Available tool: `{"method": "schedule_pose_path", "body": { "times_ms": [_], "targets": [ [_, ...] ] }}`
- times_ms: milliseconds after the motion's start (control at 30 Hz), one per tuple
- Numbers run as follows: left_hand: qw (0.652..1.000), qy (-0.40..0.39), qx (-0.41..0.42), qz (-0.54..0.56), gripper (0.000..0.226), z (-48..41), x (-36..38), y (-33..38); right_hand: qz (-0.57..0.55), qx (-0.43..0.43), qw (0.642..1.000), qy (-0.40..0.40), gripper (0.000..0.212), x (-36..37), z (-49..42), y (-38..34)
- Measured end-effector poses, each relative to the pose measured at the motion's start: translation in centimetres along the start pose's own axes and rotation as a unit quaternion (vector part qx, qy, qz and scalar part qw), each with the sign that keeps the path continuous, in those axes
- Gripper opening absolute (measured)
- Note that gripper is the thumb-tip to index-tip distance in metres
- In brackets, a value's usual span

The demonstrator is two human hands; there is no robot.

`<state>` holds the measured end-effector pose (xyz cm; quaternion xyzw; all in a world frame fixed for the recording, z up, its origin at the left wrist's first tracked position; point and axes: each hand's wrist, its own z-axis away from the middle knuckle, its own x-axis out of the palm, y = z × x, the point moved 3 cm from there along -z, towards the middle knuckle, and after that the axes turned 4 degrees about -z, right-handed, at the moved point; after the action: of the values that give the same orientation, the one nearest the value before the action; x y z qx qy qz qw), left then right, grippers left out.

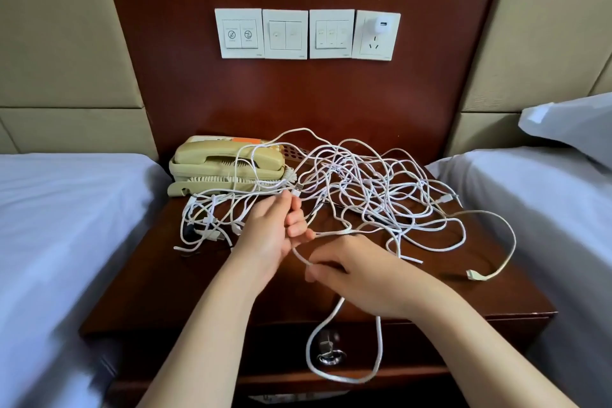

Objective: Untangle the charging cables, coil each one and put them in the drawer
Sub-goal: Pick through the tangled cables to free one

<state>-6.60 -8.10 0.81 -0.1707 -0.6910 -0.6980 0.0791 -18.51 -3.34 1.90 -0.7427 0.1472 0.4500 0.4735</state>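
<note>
A dark reddish-brown wooden nightstand [159, 285] between two white-sheeted beds [59, 215] carries a sprawling tangle of thin white charging cables [364, 189]. The tangle spreads from a beige corded telephone [225, 166] at the far left to the right edge. Below the top, the drawer [251, 351] with its metal ring pull [329, 356] is closed. A person's left hand [265, 235] curls its fingers round one white cable just below its silver USB plug [298, 189]. The right hand [361, 275], nearer, pinches what appears to be the same cable a little way along. A slack loop [344, 378] hangs over the near edge, in front of the drawer. The step looks like freeing this one lead. Done well, the left hand anchors the plug end while the right slides along the strand into the heap. It should lift crossings off rather than tug, which could tighten knots or drag the telephone.
</note>
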Motion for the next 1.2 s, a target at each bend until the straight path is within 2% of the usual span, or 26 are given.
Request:
{"method": "schedule_pose_path", "body": {
  "times_ms": [133,200,433,567,700,800,900,967,1100,1200],
  "targets": [
    [0.974,0.026,0.072,-0.213,0.034,0.1,-0.5,0.1,-0.043,-0.032,0.997,0.062,0.023,-1.6,0.0,-1.0],
    [0.967,0.015,0.066,-0.246,0.035,0.2,-0.3,-0.1,-0.086,-0.036,0.989,0.114,0.025,-2.1,-0.3,-1.0],
    [0.989,-0.099,-0.044,-0.105,0.035,1.5,2.3,-1.5,-0.155,-0.021,0.946,0.283,0.030,-2.3,-0.8,1.3],
    [0.983,-0.141,-0.110,-0.046,0.047,2.1,2.8,-1.5,-0.143,-0.020,0.943,0.300,0.030,-1.8,-0.9,2.2],
    [0.969,-0.191,-0.154,-0.004,0.058,2.5,3.0,-1.7,-0.192,0.001,0.932,0.309,0.029,-1.6,-1.1,3.3],
    [0.960,-0.228,-0.162,0.010,0.055,2.6,2.7,-1.7,-0.235,0.033,0.935,0.264,0.034,-1.3,-1.3,3.8],
    [0.955,-0.252,-0.154,0.025,0.042,2.7,2.3,-1.3,-0.351,0.097,0.919,0.152,0.035,-0.3,-1.3,4.0],
    [0.959,-0.240,-0.141,0.058,0.039,2.7,2.0,-0.9,-0.377,0.124,0.913,0.096,0.035,0.3,-1.2,3.9],
    [0.970,-0.158,-0.106,0.150,0.042,1.8,0.7,-0.2,-0.253,0.130,0.959,0.003,0.033,1.2,-0.8,3.1],
    [0.980,-0.088,-0.076,0.163,0.041,1.2,-0.5,0.3,-0.176,0.103,0.977,-0.063,0.028,1.6,-0.4,1.5]
  ]
}}
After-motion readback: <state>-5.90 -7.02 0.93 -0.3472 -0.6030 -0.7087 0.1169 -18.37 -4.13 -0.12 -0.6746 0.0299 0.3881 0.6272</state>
